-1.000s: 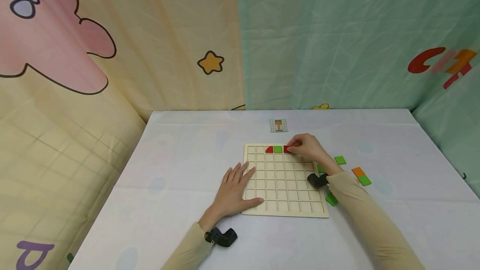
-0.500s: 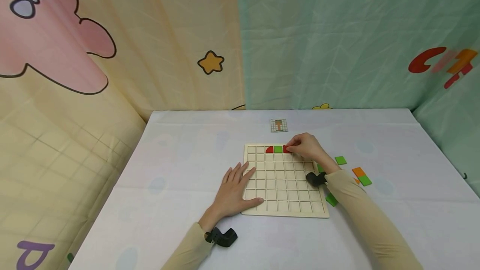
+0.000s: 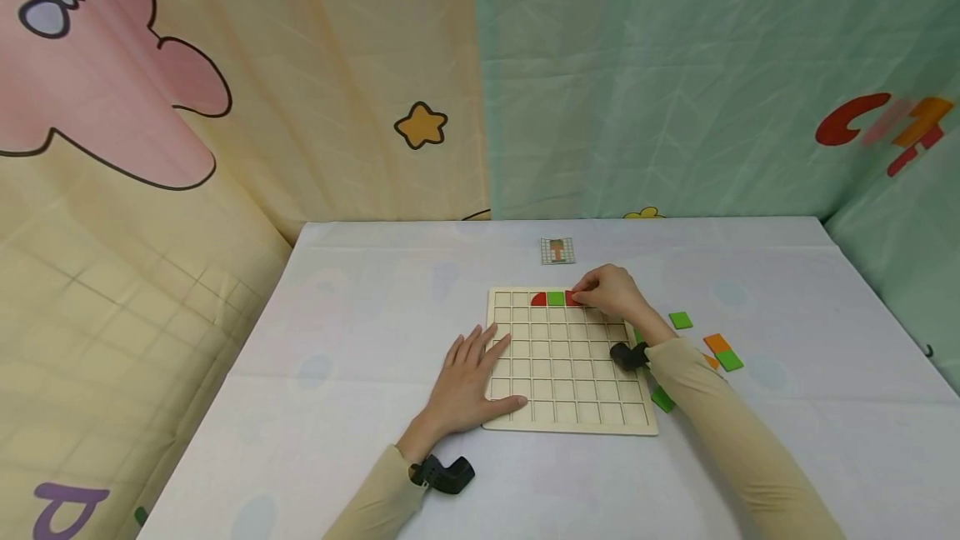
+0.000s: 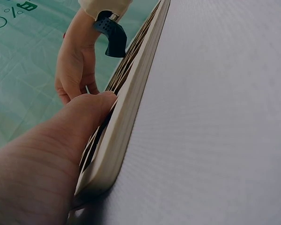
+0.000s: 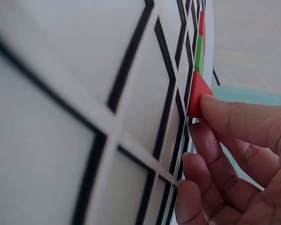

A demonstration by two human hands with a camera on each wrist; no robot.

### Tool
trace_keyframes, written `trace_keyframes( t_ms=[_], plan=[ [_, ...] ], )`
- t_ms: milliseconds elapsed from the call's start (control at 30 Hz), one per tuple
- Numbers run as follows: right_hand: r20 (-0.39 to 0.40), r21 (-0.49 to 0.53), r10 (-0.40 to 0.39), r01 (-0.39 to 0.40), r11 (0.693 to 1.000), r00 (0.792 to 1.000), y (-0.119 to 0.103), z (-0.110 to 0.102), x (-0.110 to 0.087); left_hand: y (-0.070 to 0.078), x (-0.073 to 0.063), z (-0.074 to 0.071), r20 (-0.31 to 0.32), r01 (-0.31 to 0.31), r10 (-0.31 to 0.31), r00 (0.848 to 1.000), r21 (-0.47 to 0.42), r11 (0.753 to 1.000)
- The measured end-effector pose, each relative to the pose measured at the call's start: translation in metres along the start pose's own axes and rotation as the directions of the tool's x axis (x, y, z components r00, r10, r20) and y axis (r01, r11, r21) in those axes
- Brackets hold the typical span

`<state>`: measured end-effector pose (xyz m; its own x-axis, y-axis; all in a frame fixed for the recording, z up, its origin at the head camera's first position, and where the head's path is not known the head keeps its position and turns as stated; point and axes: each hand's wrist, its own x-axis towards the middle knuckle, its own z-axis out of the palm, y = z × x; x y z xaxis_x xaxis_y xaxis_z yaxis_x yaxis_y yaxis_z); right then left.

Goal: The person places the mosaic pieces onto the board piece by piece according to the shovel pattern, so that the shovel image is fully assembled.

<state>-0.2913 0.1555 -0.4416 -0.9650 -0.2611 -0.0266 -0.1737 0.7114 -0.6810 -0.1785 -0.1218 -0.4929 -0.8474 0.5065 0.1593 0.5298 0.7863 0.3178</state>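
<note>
A pale wooden grid board lies on the table. In its far row sit a red piece with a rounded corner and a green square tile. My right hand pinches a red tile between thumb and fingers, just right of the green one; the fingers partly cover it in the head view. Its other fingertips are close to the grid in the right wrist view. My left hand rests with spread fingers over the board's left edge, thumb near the front corner.
Right of the board lie loose tiles: a green one, an orange one touching a green one, and a green one by the board's edge. A small grid card with a brown-orange figure lies behind the board.
My right hand has slid the red tile slightly left, closer to the green tile in the far row. The left hand stays in place.
</note>
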Motion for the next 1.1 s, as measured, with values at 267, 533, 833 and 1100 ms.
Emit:
trace_keyframes(
  t_ms=[267, 533, 833, 1100],
  plan=[
    [-0.001, -0.004, 0.005, -0.005, 1.0, 1.0, 0.0, 0.0, 0.001, 0.0, -0.001, 0.0, -0.001, -0.001, 0.001, 1.0, -0.007, 1.0],
    [0.0, -0.008, 0.008, -0.007, 1.0, 1.0, 0.0, 0.0, 0.001, -0.001, -0.001, 0.001, -0.022, -0.016, 0.015, 1.0, -0.007, 1.0],
    [0.017, 0.009, 0.012, -0.012, 1.0, 1.0, -0.001, -0.001, -0.001, -0.001, -0.001, 0.001, -0.025, -0.018, 0.018, 1.0, -0.001, 1.0],
    [0.052, 0.057, -0.014, 0.011, 0.998, 0.999, 0.007, -0.008, -0.009, -0.001, -0.001, 0.0, -0.011, -0.008, 0.008, 1.0, 0.005, 1.0]
  ],
)
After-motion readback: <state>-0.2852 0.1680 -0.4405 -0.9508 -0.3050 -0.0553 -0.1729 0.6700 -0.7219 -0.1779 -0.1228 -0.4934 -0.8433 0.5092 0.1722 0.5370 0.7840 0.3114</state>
